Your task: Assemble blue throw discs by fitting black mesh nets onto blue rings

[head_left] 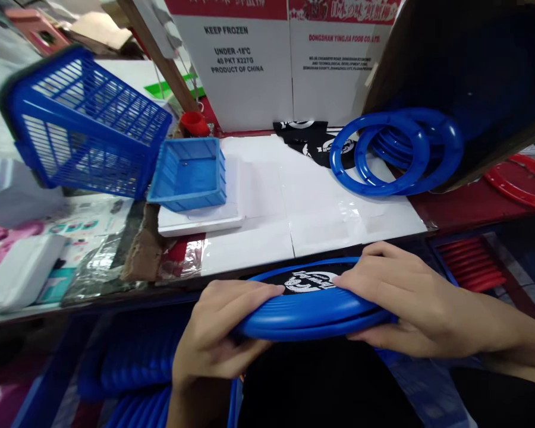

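Observation:
A blue plastic ring with a black printed fabric centre, a flying disc (310,300), is held edge-on just in front of the table's near edge. My left hand (218,336) grips its left side, thumb on top and fingers curled under. On the right side my right hand (410,300) clamps the rim, fingers over the top and thumb beneath. Both hands are closed on the disc.
On the white sheet (321,208) lie loose blue rings (395,151) and black printed fabric pieces (314,139). A small blue tray (189,172) and a tilted blue basket (82,122) stand at the left. Cardboard boxes (289,59) line the back. Red rings (521,178) and stacked blue discs (134,362) sit nearby.

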Tool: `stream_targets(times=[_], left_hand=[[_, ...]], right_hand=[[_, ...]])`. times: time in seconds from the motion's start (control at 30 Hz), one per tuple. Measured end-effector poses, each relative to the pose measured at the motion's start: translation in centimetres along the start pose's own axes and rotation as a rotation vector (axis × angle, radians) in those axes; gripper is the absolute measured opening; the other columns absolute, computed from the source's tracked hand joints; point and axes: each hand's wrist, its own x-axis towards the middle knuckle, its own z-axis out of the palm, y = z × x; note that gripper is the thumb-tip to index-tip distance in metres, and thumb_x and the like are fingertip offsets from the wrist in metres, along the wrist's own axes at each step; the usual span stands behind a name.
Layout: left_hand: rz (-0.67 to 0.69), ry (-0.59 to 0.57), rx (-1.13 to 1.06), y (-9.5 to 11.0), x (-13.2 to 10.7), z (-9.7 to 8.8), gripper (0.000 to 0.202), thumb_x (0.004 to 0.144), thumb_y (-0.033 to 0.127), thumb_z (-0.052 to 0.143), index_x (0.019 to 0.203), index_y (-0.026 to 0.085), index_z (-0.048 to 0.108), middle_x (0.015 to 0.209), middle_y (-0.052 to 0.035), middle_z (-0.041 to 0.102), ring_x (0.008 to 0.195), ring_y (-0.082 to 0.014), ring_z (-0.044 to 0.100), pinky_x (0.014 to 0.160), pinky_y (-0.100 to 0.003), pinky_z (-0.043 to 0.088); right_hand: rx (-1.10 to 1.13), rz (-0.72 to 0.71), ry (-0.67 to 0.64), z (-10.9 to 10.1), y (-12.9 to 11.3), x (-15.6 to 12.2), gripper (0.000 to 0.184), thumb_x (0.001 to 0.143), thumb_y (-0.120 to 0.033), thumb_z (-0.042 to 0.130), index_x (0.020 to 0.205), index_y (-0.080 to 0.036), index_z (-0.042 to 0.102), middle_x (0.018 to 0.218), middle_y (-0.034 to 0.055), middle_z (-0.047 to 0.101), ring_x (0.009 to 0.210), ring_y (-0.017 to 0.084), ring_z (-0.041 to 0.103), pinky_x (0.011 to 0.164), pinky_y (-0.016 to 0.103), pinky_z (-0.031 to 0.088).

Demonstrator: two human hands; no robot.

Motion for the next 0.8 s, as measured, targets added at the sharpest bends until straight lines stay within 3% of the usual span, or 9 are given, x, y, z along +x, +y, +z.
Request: stream_targets(times=[0.27,0.43,0.53,0.67,0.73,0.8], left_hand=[[-0.032,-0.011,-0.037,-0.3,0.6,-0.1,0.032,0.095,0.036,0.077,0.123,0.020,0.075,0.107,-0.0050,0.086,0.089,-0.0214,0.083,0.086,-0.027,0.064],[-0.081,-0.019,-0.202,-1.9,0.3,-0.6,0.037,0.096,0.050,0.076,0.121,0.022,0.079,0.103,-0.0066,0.085,0.089,-0.0251,0.082,0.083,-0.033,0.065],[-0.056,0.170,-0.382,-4.4,-1.2,-0.2,0.038,0.098,0.053,0.072,0.119,0.022,0.080,0.088,-0.0073,0.082,0.084,-0.0270,0.078,0.082,-0.041,0.065],[-0.048,0.464,-0.443,-8.5,-2.7,1.0,0.018,0.103,0.043,0.068,0.116,0.035,0.077,0.071,0.0023,0.072,0.078,-0.0219,0.073,0.096,-0.053,0.064],[0.015,0.401,-0.517,-9.7,-2.7,0.9,0.018,0.104,0.047,0.067,0.114,0.035,0.076,0.071,0.0027,0.072,0.076,-0.0218,0.075,0.092,-0.052,0.066],[0.022,0.223,-0.538,-9.4,-2.3,0.2,0.028,0.104,0.053,0.064,0.115,0.030,0.075,0.080,-0.0010,0.078,0.081,-0.0255,0.079,0.087,-0.051,0.068]], right_hand=[[-0.120,-0.066,0.084,1.4,0.7,0.5,0.030,0.114,-0.037,0.055,0.127,-0.011,0.063,0.105,0.0089,0.080,0.093,0.021,0.074,0.090,0.041,0.050],[-0.091,-0.072,0.116,1.7,1.6,0.3,0.047,0.109,-0.050,0.063,0.134,-0.010,0.061,0.111,0.0117,0.080,0.101,0.024,0.074,0.094,0.041,0.053],[0.011,0.041,0.081,1.2,2.8,-1.0,0.055,0.102,-0.049,0.071,0.143,-0.015,0.056,0.124,0.0138,0.077,0.112,0.027,0.073,0.100,0.043,0.054],[0.205,0.175,0.087,1.5,4.4,-2.9,0.051,0.095,-0.034,0.076,0.141,-0.022,0.057,0.125,0.0098,0.075,0.112,0.024,0.072,0.099,0.038,0.057],[0.242,0.164,0.133,1.9,4.8,-3.5,0.044,0.094,-0.030,0.077,0.134,-0.023,0.060,0.117,0.0075,0.075,0.107,0.023,0.072,0.097,0.036,0.058],[0.236,0.150,0.165,2.2,4.8,-3.6,0.039,0.093,-0.031,0.079,0.128,-0.023,0.063,0.110,0.0061,0.075,0.101,0.022,0.071,0.095,0.037,0.058]])
